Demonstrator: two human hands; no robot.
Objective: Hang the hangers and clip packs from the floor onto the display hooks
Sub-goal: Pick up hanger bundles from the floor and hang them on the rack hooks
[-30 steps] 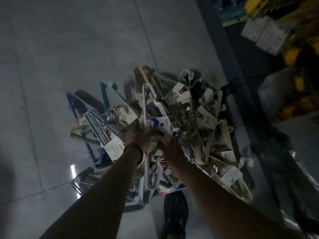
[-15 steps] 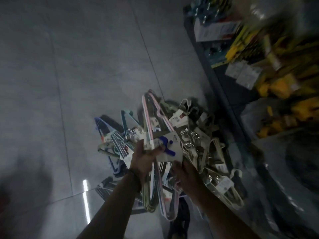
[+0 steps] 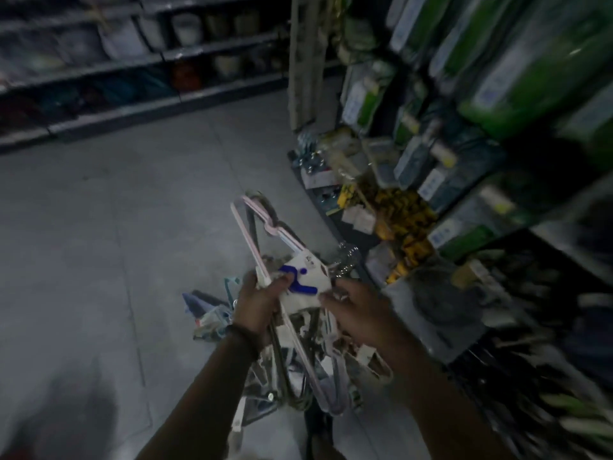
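- Far left, dark store shelves (image 3: 99, 64) line the back wall, with the grey tiled floor (image 3: 99, 244) stretching out in front of them.
- On that floor, under the person's arms, lies a heap of loose hanger packs (image 3: 207, 313) in blue, teal and cream, not yet lifted.
- The left hand (image 3: 257, 305) has its fingers (image 3: 280, 281) curled round the left edge of a bundle of thin pink-and-white hangers (image 3: 303, 283), banded by a white card with a blue figure.
- The bundle is held up off the floor between the two hands. Its long axis runs from far and left down toward the person, and its shiny metal hooks (image 3: 346, 260) stick out to the right.
- The right hand (image 3: 356, 315) has bent fingertips on the card's right edge and appears to pinch it.
- Far right stands the display rack (image 3: 464, 134) of blurred green and yellow goods. It lies on the hooks' side and nearer the right hand, so I'd expect the bundle to travel right and up, hooks leading. No free peg can be made out through the blur.
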